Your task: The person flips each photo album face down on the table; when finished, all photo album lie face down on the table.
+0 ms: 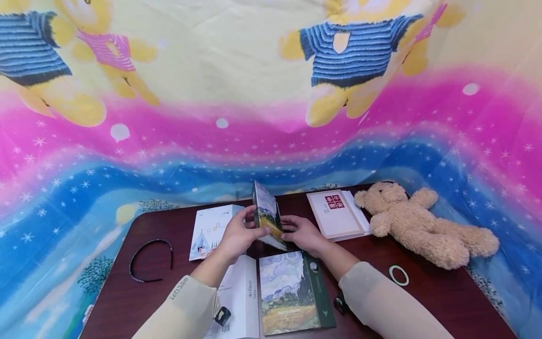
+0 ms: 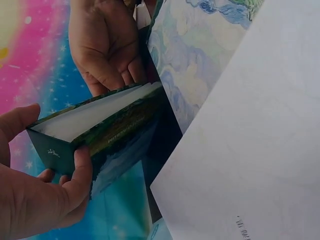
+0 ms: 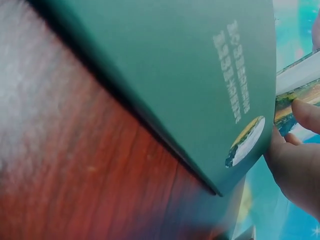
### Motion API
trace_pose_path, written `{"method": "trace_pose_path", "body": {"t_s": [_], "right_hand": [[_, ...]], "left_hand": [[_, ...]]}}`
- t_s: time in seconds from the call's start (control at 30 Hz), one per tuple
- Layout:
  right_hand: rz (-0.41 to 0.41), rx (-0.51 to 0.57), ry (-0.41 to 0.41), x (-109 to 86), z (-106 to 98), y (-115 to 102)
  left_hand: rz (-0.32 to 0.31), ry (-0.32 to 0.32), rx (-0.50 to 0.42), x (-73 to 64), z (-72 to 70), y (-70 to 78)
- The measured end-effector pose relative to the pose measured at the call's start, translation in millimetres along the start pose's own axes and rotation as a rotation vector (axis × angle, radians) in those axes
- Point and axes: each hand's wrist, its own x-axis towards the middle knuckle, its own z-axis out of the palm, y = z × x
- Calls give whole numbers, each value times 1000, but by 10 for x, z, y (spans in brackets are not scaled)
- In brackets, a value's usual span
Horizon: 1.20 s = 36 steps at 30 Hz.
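Note:
A photo album (image 1: 267,207) with a painted landscape cover and dark green spine stands upright above the table, white page edges showing in the left wrist view. My left hand (image 1: 239,235) grips it at the spine, thumb on one cover and fingers on the other. At the opposite side my right hand (image 1: 302,233) holds the album's edge, the thumb (image 3: 306,116) lying against the cover. Below the hands lies a flat case (image 1: 283,292) marked "PHOTO ALBUM", painted with a similar landscape and edged by a green band. White printed packaging (image 1: 237,296) adjoins its left side.
A white illustrated booklet (image 1: 207,226) lies behind the left forearm; a black headband (image 1: 134,261) is at far left. On the right are a pale book (image 1: 334,219) with red characters, a teddy bear (image 1: 406,221) and a pale green ring (image 1: 391,273). A printed curtain (image 1: 211,141) hangs behind the table.

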Motion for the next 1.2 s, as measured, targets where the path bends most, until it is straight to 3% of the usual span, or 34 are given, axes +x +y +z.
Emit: {"method": "trace_pose_path", "body": {"t_s": [0.7, 1.2], "right_hand": [[4, 10, -60, 43, 165, -63], [-15, 10, -96, 58, 243, -63]], "left_hand": [[-2, 12, 80, -35, -9, 105], [11, -9, 48, -14, -9, 117]]}}
